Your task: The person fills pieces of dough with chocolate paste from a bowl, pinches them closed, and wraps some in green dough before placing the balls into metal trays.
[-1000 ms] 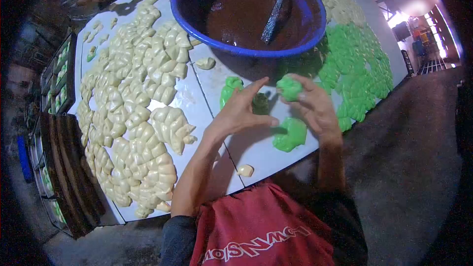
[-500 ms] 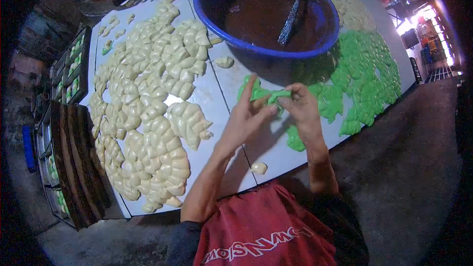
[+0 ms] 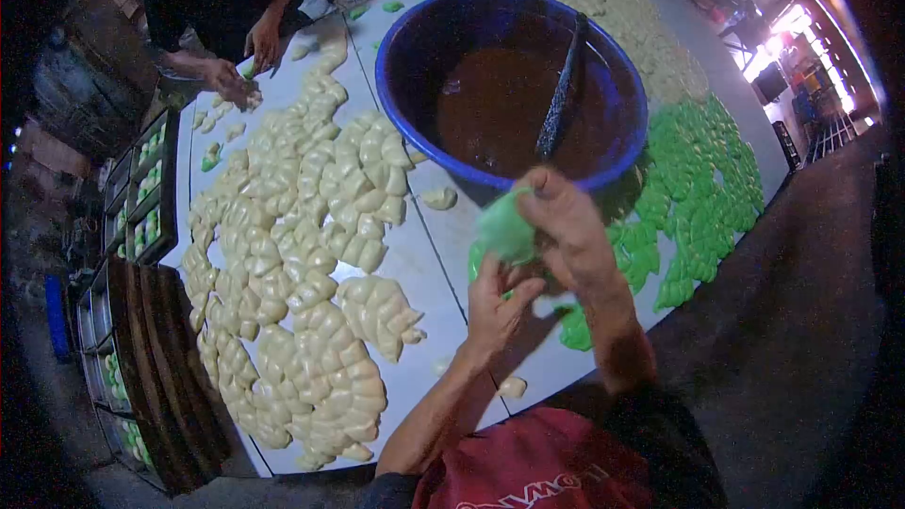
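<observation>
the basin (image 3: 514, 177) is blue, its contents (image 3: 500, 104) brown, the apron (image 3: 542, 457) red with white letters (image 3: 537, 492).

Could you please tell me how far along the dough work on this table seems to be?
Part-way, it seems. The green-and-cream pieces in the trays look done. In progress is a green lump held in the right hand, the left hand just below; blur hides its shape. What is left appears to be the cream pieces and green pieces spread on the table, with brown paste in the blue bowl.
</observation>
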Demonstrator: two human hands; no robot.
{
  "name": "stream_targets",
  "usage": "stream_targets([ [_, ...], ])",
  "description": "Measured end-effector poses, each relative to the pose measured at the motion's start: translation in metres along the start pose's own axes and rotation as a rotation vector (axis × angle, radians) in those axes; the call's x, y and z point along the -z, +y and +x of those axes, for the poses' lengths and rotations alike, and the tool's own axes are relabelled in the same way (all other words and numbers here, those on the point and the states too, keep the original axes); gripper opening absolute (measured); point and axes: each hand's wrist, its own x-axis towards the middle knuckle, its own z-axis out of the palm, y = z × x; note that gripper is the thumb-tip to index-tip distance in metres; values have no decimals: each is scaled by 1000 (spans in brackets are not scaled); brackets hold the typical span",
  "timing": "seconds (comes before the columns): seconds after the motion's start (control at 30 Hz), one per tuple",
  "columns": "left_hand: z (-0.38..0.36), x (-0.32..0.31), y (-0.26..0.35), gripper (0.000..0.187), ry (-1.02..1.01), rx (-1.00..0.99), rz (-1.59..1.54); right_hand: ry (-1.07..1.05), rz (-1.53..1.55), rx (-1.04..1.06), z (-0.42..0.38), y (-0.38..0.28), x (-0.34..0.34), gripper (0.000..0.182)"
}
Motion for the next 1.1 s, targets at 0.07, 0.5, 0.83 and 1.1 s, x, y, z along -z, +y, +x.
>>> stream_targets([
  [0.07, -4, 19, 9, 50, -66, 267, -1, 38, -547, 71, 42, -39, 3, 13],
  [0.5, -32, 99, 38, 37, 145, 435, 218, -713, -1614, -328, 161, 27, 85, 28],
  [0.83, -12, 81, 36, 37, 38, 359, 230, -176, -584, -265, 134, -17, 61, 20],
  [1.1, 21, 27, 48, 48, 114, 329, -400, -71, 1, -146, 35, -2, -7, 16],
])
